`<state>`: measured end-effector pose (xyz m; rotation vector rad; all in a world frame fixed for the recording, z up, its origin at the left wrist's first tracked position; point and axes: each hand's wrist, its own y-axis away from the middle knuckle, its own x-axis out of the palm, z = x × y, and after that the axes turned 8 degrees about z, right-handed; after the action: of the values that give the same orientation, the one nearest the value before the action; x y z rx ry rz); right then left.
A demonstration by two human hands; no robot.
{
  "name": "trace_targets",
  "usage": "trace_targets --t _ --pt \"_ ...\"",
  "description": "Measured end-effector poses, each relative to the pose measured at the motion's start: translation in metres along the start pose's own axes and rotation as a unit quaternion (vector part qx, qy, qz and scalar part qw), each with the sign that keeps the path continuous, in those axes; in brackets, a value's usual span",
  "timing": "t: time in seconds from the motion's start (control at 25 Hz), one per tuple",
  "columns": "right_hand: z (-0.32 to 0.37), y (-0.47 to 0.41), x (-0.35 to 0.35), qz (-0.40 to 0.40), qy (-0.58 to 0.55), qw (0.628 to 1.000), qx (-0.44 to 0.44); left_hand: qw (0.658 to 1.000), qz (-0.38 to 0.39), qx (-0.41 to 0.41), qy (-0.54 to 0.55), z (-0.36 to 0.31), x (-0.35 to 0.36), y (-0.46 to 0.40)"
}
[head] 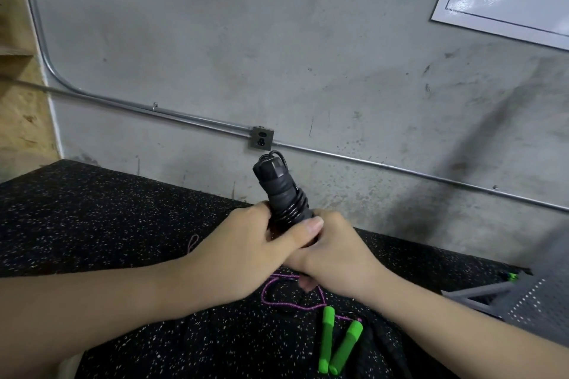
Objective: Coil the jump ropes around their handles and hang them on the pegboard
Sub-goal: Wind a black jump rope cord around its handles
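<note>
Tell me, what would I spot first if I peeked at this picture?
Probably the black jump rope, coiled round its handles, gripped mid-frame by the left hand and right hand. Next, the bright green handles with purple rope on the speckled floor mat below.

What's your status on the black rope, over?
Both hands, left and right, gripping black jump rope, cord coiled round handles. Not hung yet. Green-handled rope loose on floor; pegboard at right.

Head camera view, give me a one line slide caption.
Both hands, left and right, grip a black jump rope coiled around its handles, above a green-handled purple rope on the floor.
</note>
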<state>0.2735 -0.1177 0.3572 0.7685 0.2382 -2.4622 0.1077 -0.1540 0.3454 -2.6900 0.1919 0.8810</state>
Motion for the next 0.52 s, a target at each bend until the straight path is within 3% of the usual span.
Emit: trace_targets --t 0.08,0.16,0.24,0.32,0.4,0.52 --pt "0.000 0.001 0.002 -0.016 -0.007 1.000 -0.008 1.000 -0.001 0.009 -0.007 0.003 -0.004 0.000" --pt "0.000 0.006 -0.005 0.075 -0.110 0.991 -0.007 0.998 0.038 0.035 0.043 0.002 -0.008 -0.001" --pt "0.001 0.013 -0.011 0.223 -0.307 0.925 0.031 0.989 0.096 0.051 0.101 -0.003 -0.011 0.001" --pt "-0.001 0.017 -0.014 0.302 -0.410 0.860 0.043 0.982 0.127 0.081 0.111 -0.005 -0.012 0.001" --pt "-0.001 0.019 -0.015 0.307 -0.393 0.866 0.016 0.981 0.130 0.103 0.099 -0.001 -0.013 -0.004" --pt "0.004 0.020 -0.020 0.245 -0.324 0.914 -0.018 0.987 0.142 0.072 0.029 0.006 -0.016 -0.013"
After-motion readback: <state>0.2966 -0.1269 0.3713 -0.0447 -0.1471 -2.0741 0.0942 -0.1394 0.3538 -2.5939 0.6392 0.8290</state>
